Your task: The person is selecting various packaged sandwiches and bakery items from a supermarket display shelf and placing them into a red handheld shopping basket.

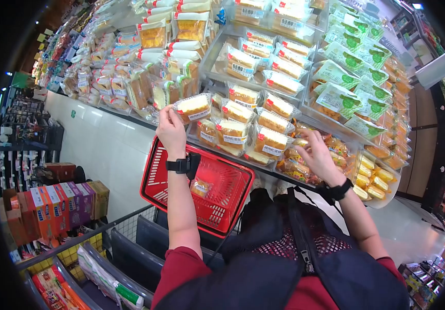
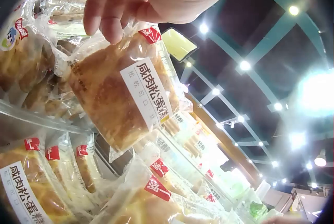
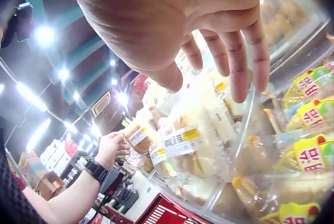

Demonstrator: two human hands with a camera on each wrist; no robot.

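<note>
My left hand (image 1: 172, 132) pinches the edge of a clear-wrapped cake (image 1: 194, 107) at the front left of the display. In the left wrist view the wrapped cake (image 2: 104, 99) hangs below the fingers, its white label and red corner mark showing. My right hand (image 1: 315, 154) holds nothing and is over the front of the display, near similar wrapped cakes (image 1: 271, 142). In the right wrist view its fingers (image 3: 237, 70) extend downward and apart, above the divider between those cakes and yellow-and-red labelled packets (image 3: 313, 151).
Below the display's front edge sits a red shopping basket (image 1: 227, 206) with one small wrapped item (image 1: 200, 187) inside. Green-and-white bags (image 1: 344, 98) fill a bin at the right, yellow cakes (image 1: 372, 178) the front right corner. Stacked boxes (image 1: 59, 206) and a wire-sided bin (image 1: 96, 237) stand at left.
</note>
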